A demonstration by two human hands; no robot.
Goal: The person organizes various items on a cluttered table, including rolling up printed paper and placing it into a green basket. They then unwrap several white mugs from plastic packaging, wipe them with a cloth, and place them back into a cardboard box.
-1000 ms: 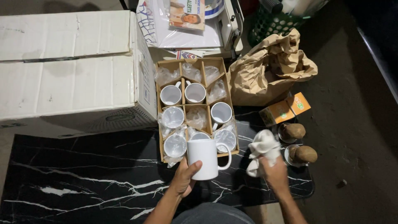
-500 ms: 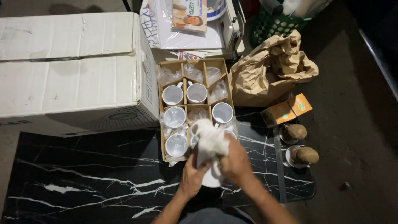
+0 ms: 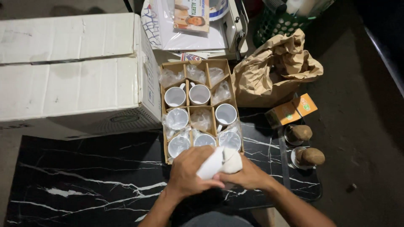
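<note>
My left hand [image 3: 191, 172] grips a white mug [image 3: 211, 164], which lies tilted between both hands just in front of the mug box. My right hand [image 3: 248, 175] presses a white cloth [image 3: 231, 159] against the mug. The open cardboard box [image 3: 199, 108] has divider cells holding several white mugs [image 3: 200, 94], some wrapped in clear plastic. Both hands hover over the black marble-patterned mat [image 3: 97, 185].
A large white carton [image 3: 71, 71] stands at left. Crumpled brown paper bag [image 3: 275, 69] lies right of the mug box, with a small orange box [image 3: 292, 110] and two brown lumps on small dishes [image 3: 303, 145]. Papers and a green basket [image 3: 282, 23] sit behind.
My right hand brought the white cloth from the right over to the mug. The mug has tipped over in my left hand and is now partly covered by the cloth.
</note>
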